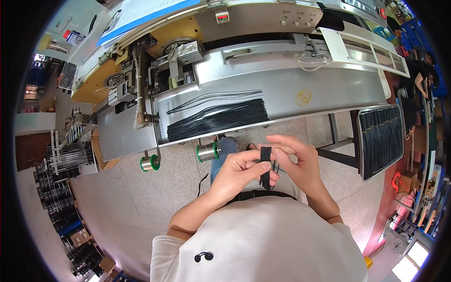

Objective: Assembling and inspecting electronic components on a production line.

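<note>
In front of my waist, a short bundle of thin black wires (265, 154) stands roughly upright, with its lower strands spread between my hands. My left hand (238, 170) is closed around it, thumb pressed across the front. Right beside the bundle, my right hand (302, 163) has its thumb and fingers drawn together near the strands, index finger raised. What lies in its pinch is too small to tell. Beyond both hands, a thick pile of long black wires (218, 121) lies on the metal work tray (282, 84), with a few loose strands behind it.
Several thin yellow rings (304, 97) lie on the tray's right part. Below its front edge hang two wire spools with green rims, one left (150, 163) and one nearer (207, 152). At right stands a bin of black wire bundles (381, 141). Machine units (183, 56) line the back.
</note>
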`<state>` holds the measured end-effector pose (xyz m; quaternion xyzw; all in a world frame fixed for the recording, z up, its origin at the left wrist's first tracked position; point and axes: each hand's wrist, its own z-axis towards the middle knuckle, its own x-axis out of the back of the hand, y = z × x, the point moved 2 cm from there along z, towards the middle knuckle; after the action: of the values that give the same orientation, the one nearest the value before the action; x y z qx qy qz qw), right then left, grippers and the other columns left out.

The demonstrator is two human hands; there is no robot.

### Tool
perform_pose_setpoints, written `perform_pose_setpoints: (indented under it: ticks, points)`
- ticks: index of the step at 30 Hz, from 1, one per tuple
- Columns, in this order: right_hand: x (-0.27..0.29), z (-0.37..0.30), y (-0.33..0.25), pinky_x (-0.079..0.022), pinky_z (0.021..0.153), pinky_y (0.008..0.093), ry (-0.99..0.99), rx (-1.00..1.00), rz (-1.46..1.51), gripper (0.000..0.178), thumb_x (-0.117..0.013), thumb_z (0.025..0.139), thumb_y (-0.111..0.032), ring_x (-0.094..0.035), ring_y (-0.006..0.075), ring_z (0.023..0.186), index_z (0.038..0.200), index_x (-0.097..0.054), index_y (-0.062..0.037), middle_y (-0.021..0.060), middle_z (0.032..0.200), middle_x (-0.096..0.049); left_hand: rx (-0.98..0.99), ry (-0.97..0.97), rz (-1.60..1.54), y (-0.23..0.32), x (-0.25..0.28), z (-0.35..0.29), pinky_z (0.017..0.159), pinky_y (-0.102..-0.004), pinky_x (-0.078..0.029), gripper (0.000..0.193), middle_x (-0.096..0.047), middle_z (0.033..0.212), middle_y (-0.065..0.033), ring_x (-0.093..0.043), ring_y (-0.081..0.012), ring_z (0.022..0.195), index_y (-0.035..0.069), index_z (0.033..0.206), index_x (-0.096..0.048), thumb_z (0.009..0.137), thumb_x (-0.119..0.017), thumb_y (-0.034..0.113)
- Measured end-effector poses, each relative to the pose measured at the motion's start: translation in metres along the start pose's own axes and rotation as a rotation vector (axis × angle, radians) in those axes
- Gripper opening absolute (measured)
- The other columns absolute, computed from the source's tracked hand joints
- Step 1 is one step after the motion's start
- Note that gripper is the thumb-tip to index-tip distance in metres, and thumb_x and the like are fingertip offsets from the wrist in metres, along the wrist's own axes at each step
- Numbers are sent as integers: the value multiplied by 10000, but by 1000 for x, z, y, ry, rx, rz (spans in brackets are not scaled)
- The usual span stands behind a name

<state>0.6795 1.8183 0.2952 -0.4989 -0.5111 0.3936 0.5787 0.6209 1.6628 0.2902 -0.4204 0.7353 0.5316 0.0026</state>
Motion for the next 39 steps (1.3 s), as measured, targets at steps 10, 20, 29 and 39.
perform_pose_setpoints:
  ticks: [10,20,29,39]
  points:
    - [1,-2,1,-448,767,320,70,66,-98,206,-628,827,-75,-598,204,853,1033,-617,-72,48,879,-711,6,3,-27,-3,-2,4,719,-253,-521,228,-686,875,-114,-674,-168,796,12,1114,-612,930,-537,123]
    - [4,-3,0,-455,737,311,69,72,-114,203,-631,823,-60,-600,194,827,1025,-627,-75,54,851,-710,12,-11,-56,-1,-3,6,721,-251,-518,225,-682,879,-123,-671,-170,789,-9,1105,-609,930,-532,111]
    - [5,-2,0,-462,712,306,60,64,-108,212,-633,820,-50,-604,194,797,1030,-640,-78,64,856,-706,9,-28,-58,-1,-3,7,730,-258,-520,226,-679,867,-114,-665,-165,789,-13,1102,-613,932,-528,109]
    - [0,3,-4,-484,641,266,37,-48,61,246,-600,860,-97,-620,131,708,1087,-631,-8,77,796,-680,-3,16,-49,1,-2,7,714,-252,-516,194,-679,865,-98,-659,-150,784,-14,1031,-636,936,-529,117]
